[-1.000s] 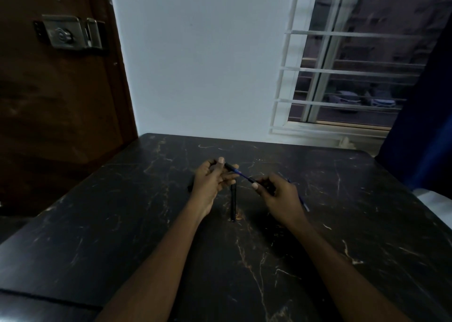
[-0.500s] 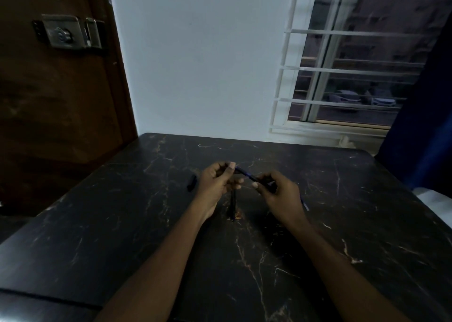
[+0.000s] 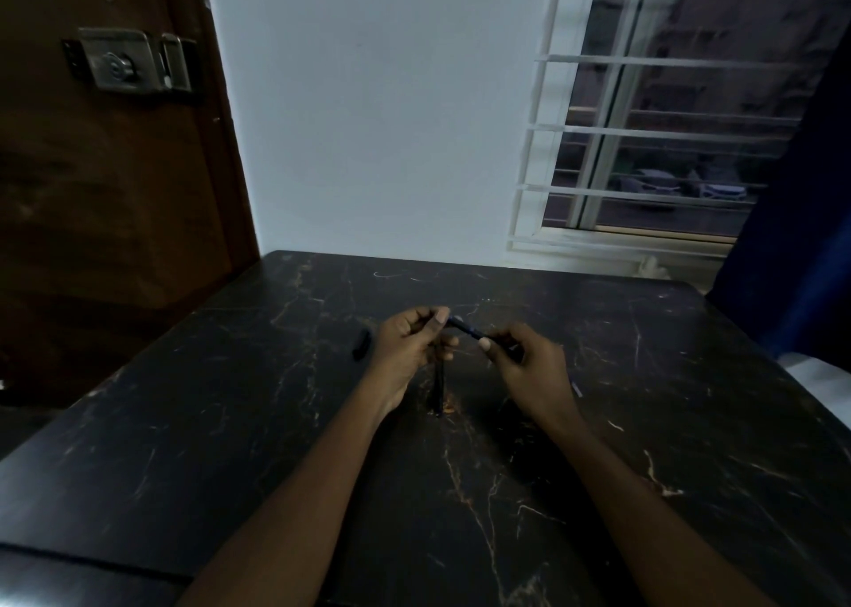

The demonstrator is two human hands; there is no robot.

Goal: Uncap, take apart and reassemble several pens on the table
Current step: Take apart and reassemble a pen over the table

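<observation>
A dark blue pen point(image 3: 463, 325) is held between both hands a little above the black marble table point(image 3: 230, 422). My left hand point(image 3: 410, 348) pinches its left end between thumb and fingers. My right hand point(image 3: 525, 367) grips the right part, thumb on top. The pen's middle shows between the hands; the rest is hidden in my fingers. A second dark pen point(image 3: 438, 387) lies on the table below my left hand, pointing towards me. A small black cap point(image 3: 362, 344) lies left of my left hand. A thin bluish piece point(image 3: 576, 389) lies right of my right hand.
The table's far edge meets a white wall. A brown door with a metal lock point(image 3: 129, 60) stands at the left. A barred window point(image 3: 654, 113) and a dark blue curtain point(image 3: 796, 219) are at the right.
Both hands have drawn closer together along the pen, so less of its blue shaft shows between them. The left hand has shifted slightly right, uncovering the black cap on the table.
</observation>
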